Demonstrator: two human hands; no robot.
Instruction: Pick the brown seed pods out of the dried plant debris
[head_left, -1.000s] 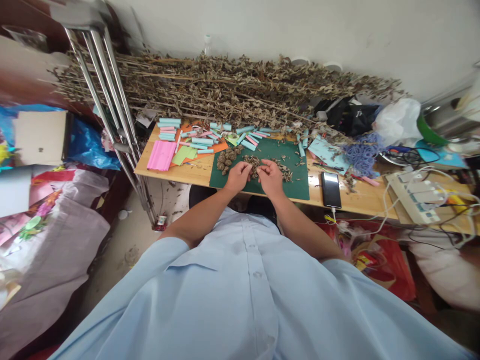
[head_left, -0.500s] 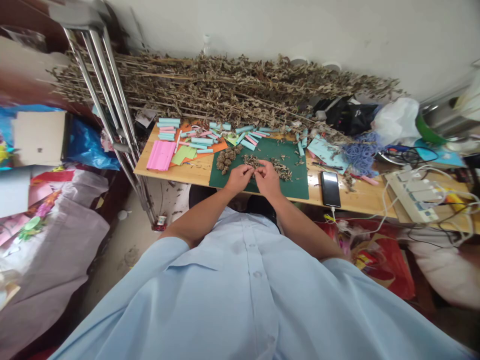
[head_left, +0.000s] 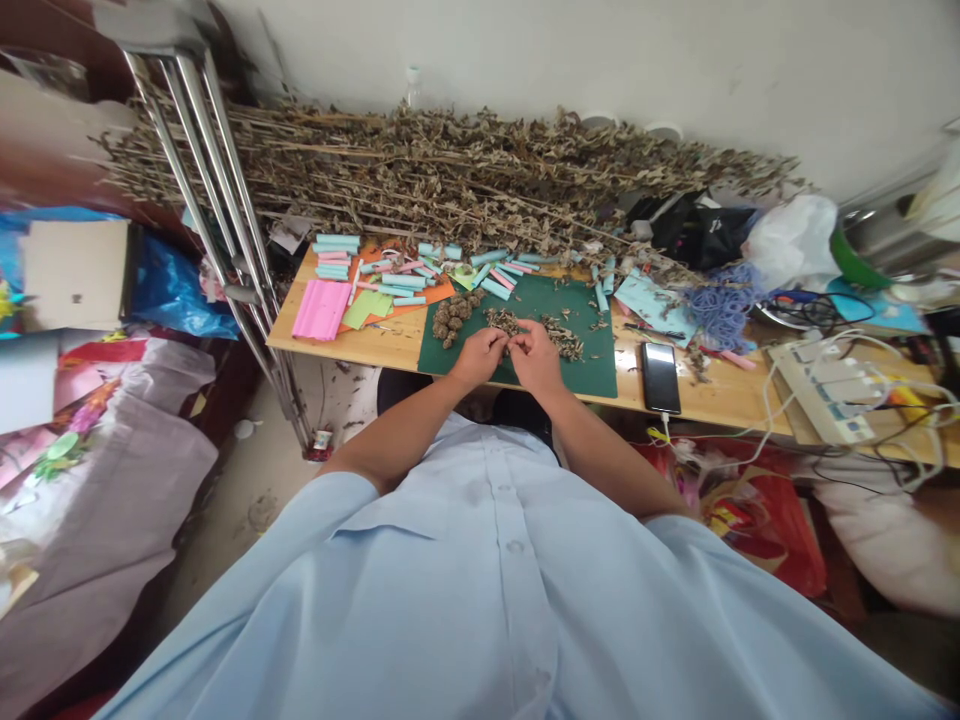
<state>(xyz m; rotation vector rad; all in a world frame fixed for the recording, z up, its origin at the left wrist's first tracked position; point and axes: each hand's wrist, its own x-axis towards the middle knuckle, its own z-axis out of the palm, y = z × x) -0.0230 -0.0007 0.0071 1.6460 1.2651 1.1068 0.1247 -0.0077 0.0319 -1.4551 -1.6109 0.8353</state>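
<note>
Over the front edge of a green cutting mat (head_left: 592,375), my left hand (head_left: 480,357) and my right hand (head_left: 535,356) come together with fingers pinched. What sits between the fingertips is too small to make out. Just behind them lies a loose heap of dried leaves (head_left: 504,320), and more dried bits (head_left: 564,338) spread to the right of my right hand. Left of my left hand, several brown balls of rolled plant matter (head_left: 451,318) are clustered on the mat.
Dried leafy stalks (head_left: 450,165) line the back by the wall. Rolled blue paper tubes (head_left: 405,282) and a pink paper stack (head_left: 322,309) lie left. A phone (head_left: 661,378), blue yarn (head_left: 724,310) and a power strip (head_left: 821,390) lie right. Crutches (head_left: 217,180) stand at the left end.
Almost nothing differs. Both hands keep their pinched pose at the same spot, and the view has shifted very slightly.
</note>
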